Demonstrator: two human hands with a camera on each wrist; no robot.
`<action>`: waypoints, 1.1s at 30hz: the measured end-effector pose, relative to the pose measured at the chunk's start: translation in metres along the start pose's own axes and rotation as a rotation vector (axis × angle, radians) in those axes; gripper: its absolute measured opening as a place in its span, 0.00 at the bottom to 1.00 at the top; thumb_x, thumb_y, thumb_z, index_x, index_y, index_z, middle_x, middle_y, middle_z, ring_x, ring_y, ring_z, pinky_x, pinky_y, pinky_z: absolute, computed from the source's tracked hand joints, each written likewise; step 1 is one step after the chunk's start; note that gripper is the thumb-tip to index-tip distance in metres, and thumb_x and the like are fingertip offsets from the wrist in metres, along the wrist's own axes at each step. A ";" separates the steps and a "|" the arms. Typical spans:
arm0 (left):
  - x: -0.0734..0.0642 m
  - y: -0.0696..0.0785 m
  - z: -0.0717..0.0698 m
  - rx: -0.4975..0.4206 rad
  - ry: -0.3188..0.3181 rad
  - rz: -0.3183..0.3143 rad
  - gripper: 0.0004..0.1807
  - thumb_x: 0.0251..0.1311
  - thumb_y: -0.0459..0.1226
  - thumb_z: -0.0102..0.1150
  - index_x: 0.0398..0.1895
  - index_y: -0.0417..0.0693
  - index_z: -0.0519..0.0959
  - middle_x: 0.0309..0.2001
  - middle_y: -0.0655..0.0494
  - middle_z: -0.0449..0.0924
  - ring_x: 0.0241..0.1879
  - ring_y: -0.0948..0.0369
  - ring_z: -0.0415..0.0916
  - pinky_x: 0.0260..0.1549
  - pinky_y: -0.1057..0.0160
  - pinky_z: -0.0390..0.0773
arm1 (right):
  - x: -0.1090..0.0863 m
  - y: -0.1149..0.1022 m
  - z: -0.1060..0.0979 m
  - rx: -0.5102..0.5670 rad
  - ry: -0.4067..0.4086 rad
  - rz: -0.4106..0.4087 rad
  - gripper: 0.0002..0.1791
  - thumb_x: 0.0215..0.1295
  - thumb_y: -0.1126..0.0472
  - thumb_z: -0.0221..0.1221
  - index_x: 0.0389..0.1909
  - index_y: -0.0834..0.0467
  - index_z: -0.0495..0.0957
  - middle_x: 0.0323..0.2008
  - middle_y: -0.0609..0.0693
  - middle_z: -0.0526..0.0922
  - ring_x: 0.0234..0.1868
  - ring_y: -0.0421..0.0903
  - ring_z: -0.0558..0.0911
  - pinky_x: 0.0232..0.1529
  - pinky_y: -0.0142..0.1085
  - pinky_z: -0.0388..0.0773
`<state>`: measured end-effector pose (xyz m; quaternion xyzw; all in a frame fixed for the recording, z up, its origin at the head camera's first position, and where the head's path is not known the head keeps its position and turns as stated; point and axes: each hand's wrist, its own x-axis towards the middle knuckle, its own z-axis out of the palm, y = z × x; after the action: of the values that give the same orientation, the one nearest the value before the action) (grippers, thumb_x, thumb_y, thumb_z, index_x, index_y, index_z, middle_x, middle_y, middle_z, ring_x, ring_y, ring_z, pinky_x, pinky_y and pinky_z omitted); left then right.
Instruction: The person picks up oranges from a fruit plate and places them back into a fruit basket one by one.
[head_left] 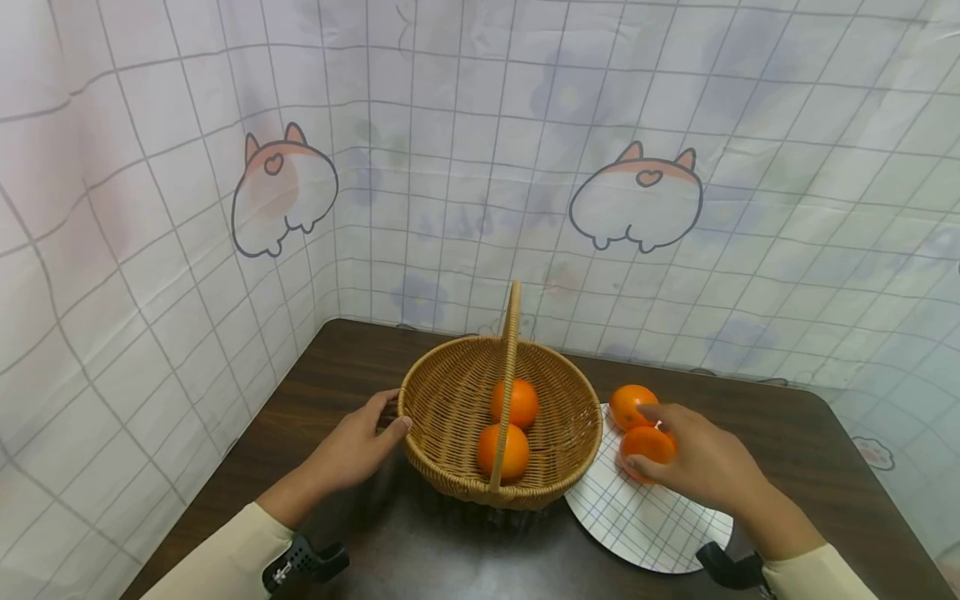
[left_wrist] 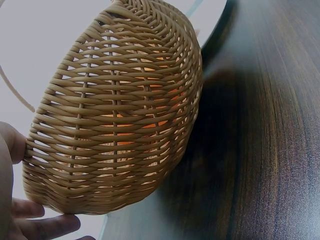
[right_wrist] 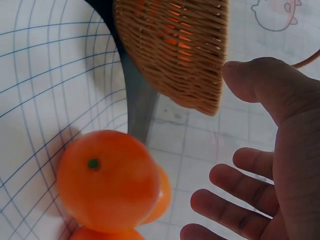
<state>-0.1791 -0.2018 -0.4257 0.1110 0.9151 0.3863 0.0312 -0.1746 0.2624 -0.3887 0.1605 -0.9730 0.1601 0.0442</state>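
A woven wicker basket (head_left: 427,467) with an arched handle (head_left: 512,333) stands on the table, two oranges (head_left: 515,403) inside it. My left hand (head_left: 356,442) holds the basket's left rim, thumb at the edge and fingers around the outer side. On the right, a white plate (head_left: 667,533) with a blue grid bears oranges (head_left: 633,407). Above them hovers my right hand (head_left: 705,458), fingers loosely spread. In the right wrist view a gap shows between that hand (right_wrist: 300,150) and the nearest orange (right_wrist: 107,180), which has a green stem mark; two more oranges are partly hidden behind it.
The dark wood table (head_left: 435,550) runs back to a pale grid-patterned cloth (head_left: 465,167) printed with cartoon animals, which also hangs along the left and right sides. The plate's left edge sits right beside the basket. A dark strap (head_left: 300,562) circles the left wrist.
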 end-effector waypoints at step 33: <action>0.000 0.002 0.000 -0.023 0.005 0.003 0.34 0.79 0.49 0.49 0.78 0.40 0.57 0.67 0.43 0.73 0.64 0.47 0.73 0.59 0.42 0.75 | -0.014 0.034 0.018 0.011 -0.034 0.068 0.43 0.55 0.35 0.72 0.63 0.61 0.77 0.57 0.60 0.82 0.46 0.57 0.85 0.31 0.54 0.83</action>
<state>-0.1782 -0.2005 -0.4245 0.1111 0.9105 0.3971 0.0298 -0.1734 0.2907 -0.4172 0.1304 -0.9776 0.1641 0.0213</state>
